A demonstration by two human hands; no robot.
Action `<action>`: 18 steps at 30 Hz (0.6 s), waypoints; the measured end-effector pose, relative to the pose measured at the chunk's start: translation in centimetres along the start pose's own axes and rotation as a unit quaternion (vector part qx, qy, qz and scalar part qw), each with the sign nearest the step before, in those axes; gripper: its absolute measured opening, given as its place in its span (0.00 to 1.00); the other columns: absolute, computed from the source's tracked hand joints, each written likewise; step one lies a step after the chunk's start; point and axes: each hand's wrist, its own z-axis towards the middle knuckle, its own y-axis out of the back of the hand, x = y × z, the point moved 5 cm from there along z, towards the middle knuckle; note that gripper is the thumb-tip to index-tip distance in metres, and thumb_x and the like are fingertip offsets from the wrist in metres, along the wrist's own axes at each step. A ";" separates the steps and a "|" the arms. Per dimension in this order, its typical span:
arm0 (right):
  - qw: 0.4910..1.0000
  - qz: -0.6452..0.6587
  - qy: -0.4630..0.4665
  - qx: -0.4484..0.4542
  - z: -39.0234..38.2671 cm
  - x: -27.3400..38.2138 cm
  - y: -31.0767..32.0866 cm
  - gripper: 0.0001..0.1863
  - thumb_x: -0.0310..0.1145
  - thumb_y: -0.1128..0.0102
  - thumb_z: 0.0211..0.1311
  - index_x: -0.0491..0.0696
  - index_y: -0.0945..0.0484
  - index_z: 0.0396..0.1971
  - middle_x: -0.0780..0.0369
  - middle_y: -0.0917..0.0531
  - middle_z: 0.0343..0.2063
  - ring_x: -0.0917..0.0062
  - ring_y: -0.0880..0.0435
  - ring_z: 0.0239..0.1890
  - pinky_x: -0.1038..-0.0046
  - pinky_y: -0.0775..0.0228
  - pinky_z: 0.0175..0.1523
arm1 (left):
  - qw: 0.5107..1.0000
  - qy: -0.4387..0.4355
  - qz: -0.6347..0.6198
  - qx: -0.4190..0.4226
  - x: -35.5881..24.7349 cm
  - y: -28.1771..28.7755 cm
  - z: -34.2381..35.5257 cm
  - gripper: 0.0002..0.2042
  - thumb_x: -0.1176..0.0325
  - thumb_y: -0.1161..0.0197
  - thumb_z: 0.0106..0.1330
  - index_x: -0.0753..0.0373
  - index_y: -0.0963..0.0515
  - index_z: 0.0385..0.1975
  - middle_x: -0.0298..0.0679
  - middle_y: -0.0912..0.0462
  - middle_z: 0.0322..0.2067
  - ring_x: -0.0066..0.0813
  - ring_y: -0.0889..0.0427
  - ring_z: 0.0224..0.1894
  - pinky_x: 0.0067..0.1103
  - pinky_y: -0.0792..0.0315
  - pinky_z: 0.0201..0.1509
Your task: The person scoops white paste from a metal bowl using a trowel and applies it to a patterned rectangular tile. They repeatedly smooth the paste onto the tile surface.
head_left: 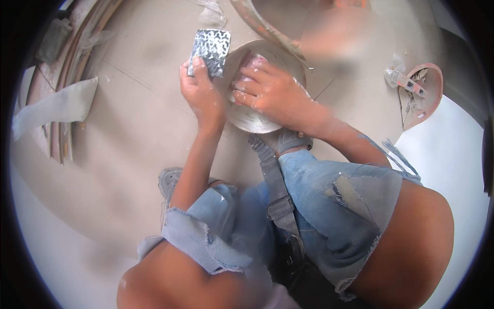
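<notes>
My left hand [200,95] grips a small flat square piece [212,44] between thumb and fingers. Its surface is dark, with a broken whitish pattern over it. A round, shallow pale metal pan [254,122] sits on the floor in front of me, just right of that hand. Over the pan, my right hand [270,92] is curled round a wet pinkish piece [254,61], perhaps a sponge or cloth. The fingers partly cover it, so its kind is unclear. White residue dots the right hand, and the pan looks wet and whitish inside.
Thin boards [77,46] lean at the left, with a translucent plastic sheet [62,107] beside them. A reddish-rimmed dish [435,85] with scraps lies at the right. A large curved rim [262,23] is behind the pan. My dark strap [280,201] hangs toward the pan.
</notes>
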 end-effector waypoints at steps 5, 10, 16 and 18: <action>0.997 -0.010 -0.077 0.005 -1.7 0.6 -0.5 0.11 0.36 0.37 0.65 0.50 0.12 0.42 0.62 0.10 0.42 0.66 0.13 0.52 0.59 0.22 0.62 | 1.000 0.000 0.021 -0.012 0.1 0.8 -0.3 0.13 0.60 0.47 0.84 0.64 0.28 0.46 0.34 0.19 0.37 0.16 0.24 0.38 0.19 0.28 0.45; 0.984 0.024 -0.158 0.073 -2.8 2.0 -0.4 0.12 0.35 0.39 0.66 0.52 0.13 0.46 0.64 0.10 0.41 0.69 0.12 0.48 0.66 0.17 0.52 | 0.999 -0.005 0.036 -0.021 -0.3 0.8 -0.4 0.13 0.59 0.48 0.84 0.65 0.28 0.47 0.34 0.19 0.37 0.16 0.24 0.38 0.20 0.28 0.45; 0.999 0.031 -0.033 0.013 -0.9 1.9 1.0 0.10 0.34 0.37 0.62 0.52 0.12 0.42 0.64 0.10 0.40 0.66 0.12 0.48 0.60 0.23 0.62 | 0.999 0.007 0.032 -0.026 -0.2 0.8 -0.6 0.13 0.59 0.49 0.84 0.64 0.27 0.48 0.34 0.19 0.37 0.17 0.23 0.38 0.20 0.28 0.45; 0.999 0.015 -0.038 -0.002 -0.2 1.2 0.2 0.10 0.33 0.37 0.62 0.52 0.11 0.40 0.64 0.10 0.40 0.66 0.13 0.50 0.58 0.25 0.65 | 0.999 0.006 0.031 -0.018 -0.1 0.5 -0.4 0.13 0.59 0.48 0.84 0.64 0.27 0.48 0.34 0.19 0.37 0.17 0.23 0.38 0.20 0.28 0.45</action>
